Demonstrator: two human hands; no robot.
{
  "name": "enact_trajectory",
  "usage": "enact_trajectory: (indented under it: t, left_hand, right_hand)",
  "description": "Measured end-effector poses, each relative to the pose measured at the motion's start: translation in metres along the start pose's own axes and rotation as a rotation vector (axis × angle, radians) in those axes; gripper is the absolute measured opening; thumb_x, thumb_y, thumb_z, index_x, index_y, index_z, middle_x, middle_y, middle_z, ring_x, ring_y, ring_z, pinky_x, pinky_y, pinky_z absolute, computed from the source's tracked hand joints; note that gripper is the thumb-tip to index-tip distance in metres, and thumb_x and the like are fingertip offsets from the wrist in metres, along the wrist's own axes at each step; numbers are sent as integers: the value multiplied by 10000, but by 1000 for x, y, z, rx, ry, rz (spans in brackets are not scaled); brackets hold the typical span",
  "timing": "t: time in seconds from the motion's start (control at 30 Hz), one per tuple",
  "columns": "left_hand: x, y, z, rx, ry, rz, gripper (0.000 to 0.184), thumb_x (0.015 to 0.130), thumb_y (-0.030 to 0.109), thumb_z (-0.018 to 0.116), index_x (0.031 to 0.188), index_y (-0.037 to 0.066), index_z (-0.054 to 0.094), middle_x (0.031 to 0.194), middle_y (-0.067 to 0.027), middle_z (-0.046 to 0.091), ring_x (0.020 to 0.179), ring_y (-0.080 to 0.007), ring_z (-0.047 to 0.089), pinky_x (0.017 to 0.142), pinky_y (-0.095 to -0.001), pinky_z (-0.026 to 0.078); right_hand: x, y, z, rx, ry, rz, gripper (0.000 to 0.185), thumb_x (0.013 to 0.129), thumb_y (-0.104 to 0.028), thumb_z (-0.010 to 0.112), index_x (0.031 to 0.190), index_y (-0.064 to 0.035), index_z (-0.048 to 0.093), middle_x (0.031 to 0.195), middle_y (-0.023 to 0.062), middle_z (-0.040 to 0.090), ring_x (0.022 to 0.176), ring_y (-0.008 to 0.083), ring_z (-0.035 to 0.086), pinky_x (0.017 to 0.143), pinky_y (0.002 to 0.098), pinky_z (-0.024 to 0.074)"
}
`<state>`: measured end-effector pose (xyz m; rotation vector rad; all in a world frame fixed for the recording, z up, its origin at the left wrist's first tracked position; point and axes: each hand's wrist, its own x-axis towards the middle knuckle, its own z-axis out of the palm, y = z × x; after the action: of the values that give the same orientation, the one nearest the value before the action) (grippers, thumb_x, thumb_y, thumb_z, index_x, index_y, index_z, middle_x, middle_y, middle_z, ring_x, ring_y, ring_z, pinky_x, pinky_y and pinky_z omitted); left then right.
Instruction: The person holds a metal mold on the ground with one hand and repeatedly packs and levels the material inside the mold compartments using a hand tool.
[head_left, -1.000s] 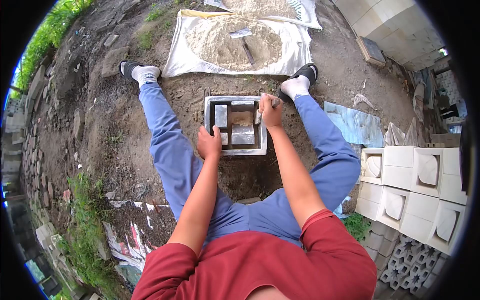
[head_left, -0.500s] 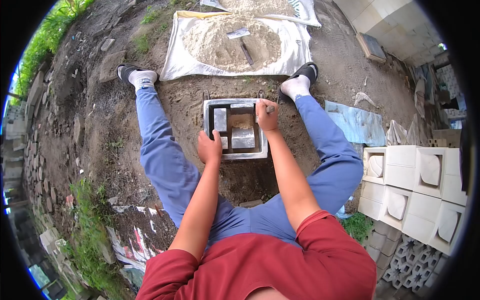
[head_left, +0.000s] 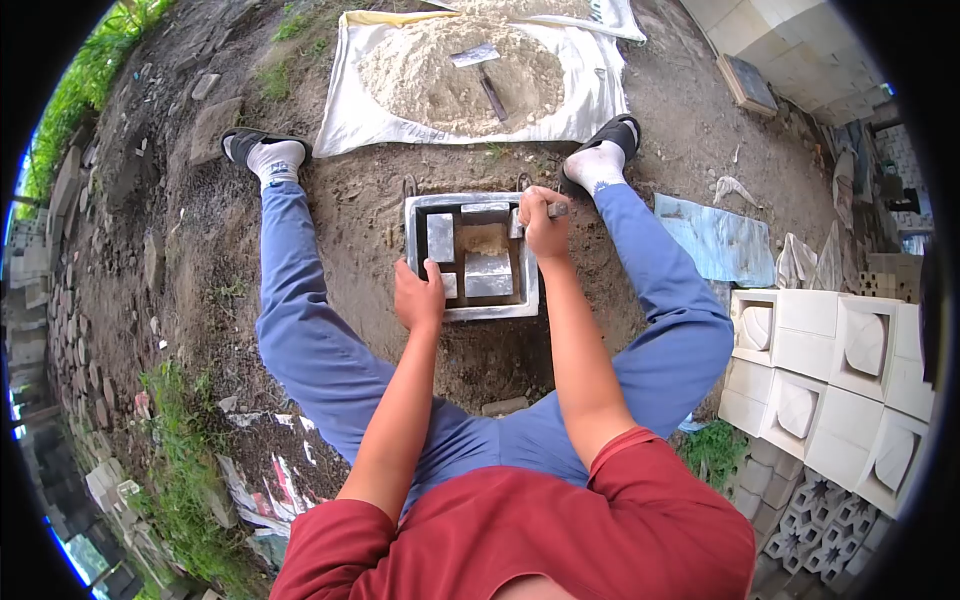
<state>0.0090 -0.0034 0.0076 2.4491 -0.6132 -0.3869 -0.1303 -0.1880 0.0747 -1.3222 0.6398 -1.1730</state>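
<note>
A square metal mould [head_left: 470, 314] with a raised rim lies on the ground between the legs. Inside it are several grey metal blocks [head_left: 488, 284] and some pale powder [head_left: 483, 240]. My left hand [head_left: 418, 294] rests at the mould's left rim near the lower left corner, thumb up and fingers apart, holding nothing. My right hand [head_left: 546, 224] is closed round the handle of a small tool [head_left: 557, 210] at the upper right corner. The tool's metal end [head_left: 516, 224] is at the mould's right inner side, partly hidden by the hand.
Beyond the mould, a white sack [head_left: 350, 110] bears a heap of pale powder [head_left: 420, 80] with a trowel [head_left: 490, 93] on it. A blue sheet [head_left: 715, 240] lies to the right, near stacked pale blocks [head_left: 805, 350]. Legs flank the mould.
My right hand with the tool moved slightly left, then back right along the mould's right rim. My left hand has stayed near the left rim.
</note>
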Motion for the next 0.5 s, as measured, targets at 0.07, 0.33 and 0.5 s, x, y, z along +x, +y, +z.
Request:
enact_trajectory:
  t: [0.07, 0.33, 0.5]
  left_hand:
    - [0, 3, 2, 17, 27, 21, 539, 998, 504, 546, 1313, 66, 529, 1184, -224, 697, 1021, -481, 681, 864, -581, 524]
    - [2, 9, -4, 27, 4, 13, 533, 988, 502, 553, 1274, 52, 543, 1184, -226, 677, 1009, -485, 673, 843, -597, 521]
    - [4, 3, 3, 46, -9, 16, 545, 995, 519, 542, 1284, 56, 543, 1190, -234, 679, 1022, -490, 669, 858, -592, 521]
  right_hand:
    - [4, 30, -8, 55, 91, 66, 465, 1042, -157, 504, 602, -68, 384, 552, -11, 415, 504, 74, 379, 490, 300, 284]
    - [18, -30, 4, 62, 20, 79, 472, 1038, -154, 517, 593, -78, 379, 551, -34, 391, 505, 60, 354, 481, 292, 269]
    - [20, -74, 16, -124, -69, -16, 429, 1025, -129, 530, 633, -51, 373, 573, -38, 360, 539, 57, 310, 508, 304, 251]
